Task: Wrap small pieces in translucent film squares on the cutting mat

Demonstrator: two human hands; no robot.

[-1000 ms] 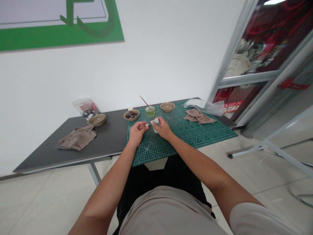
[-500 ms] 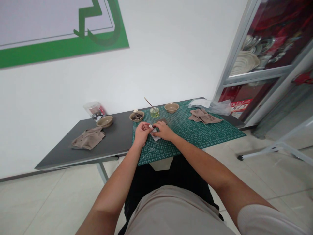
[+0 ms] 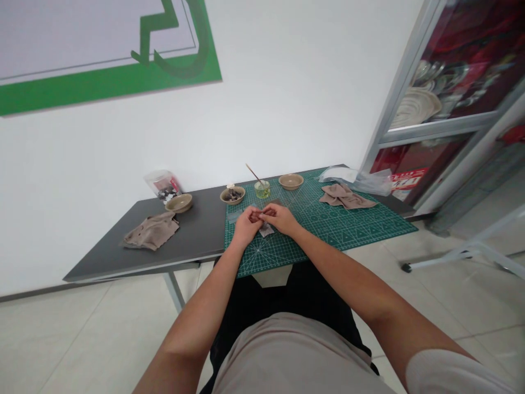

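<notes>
"What surrounds the green mat (image 3: 328,227)?"

"The dark table (image 3: 197,230) beneath it, a green-bordered poster (image 3: 102,76) on the wall beyond its left, and a glazed cabinet (image 3: 435,127) beyond its right end."

"Anything smaller?"

"A plastic bag (image 3: 367,181) at its far right corner, a brown cloth (image 3: 344,196) just nearer, a second cloth (image 3: 152,231) well to its left. Also left of it, a bowl (image 3: 179,202) and a clear jar (image 3: 162,183). A bowl of dark pieces (image 3: 232,203) marks its far left corner; another bowl (image 3: 291,182) and a glass (image 3: 262,190) with a stick (image 3: 254,173) line its far edge."

"Any writing?"

"A red-and-white label (image 3: 409,180) behind the cabinet's lower pane, too blurred to read."

"And the hands?"

"Left hand (image 3: 247,224) and right hand (image 3: 283,219) meet over the mat's left part, fingers curled, tips together. They block the view between, so I can't tell what either grips. A pale grey piece (image 3: 266,230) shows on the mat, partly beneath them."
</notes>
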